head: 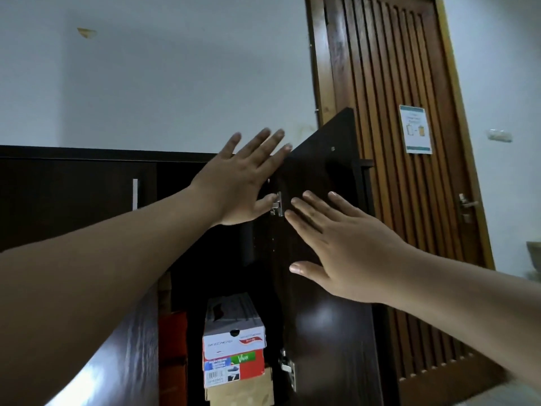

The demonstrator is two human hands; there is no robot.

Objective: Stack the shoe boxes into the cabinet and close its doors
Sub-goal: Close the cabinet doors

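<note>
Pale grey wall (164, 83) filled the background above a dark brown wooden cabinet (73, 177), whose closed left door carried a slim white handle (135, 194). Below the left forearm, an orange shoe box (173, 341) stood at the left edge of the open compartment. Just right of it rose a stack: a white Skechers shoe box (234, 332) on top, a red and green shoe box (234, 367) beneath, and a plain brown cardboard box (243, 391) at the bottom, all well below both hands.

The left hand (237, 186) was spread flat with fingers straight and apart, its fingertips reaching the upper edge of the dark brown open cabinet door (322, 303), its thumb touching a silver metal hinge (277, 204). Just right of that hinge, the right hand (339, 253) lay flat on the door's inner face, fingers straight and slightly apart, thumb stretched out below them. A second silver hinge (288, 369) sat low on the door, well beneath the right thumb.

Beyond the right fingers stood a brown slatted wooden room door (409, 230) bearing a white paper notice (415, 129) and a metal lever handle (467, 205).
</note>
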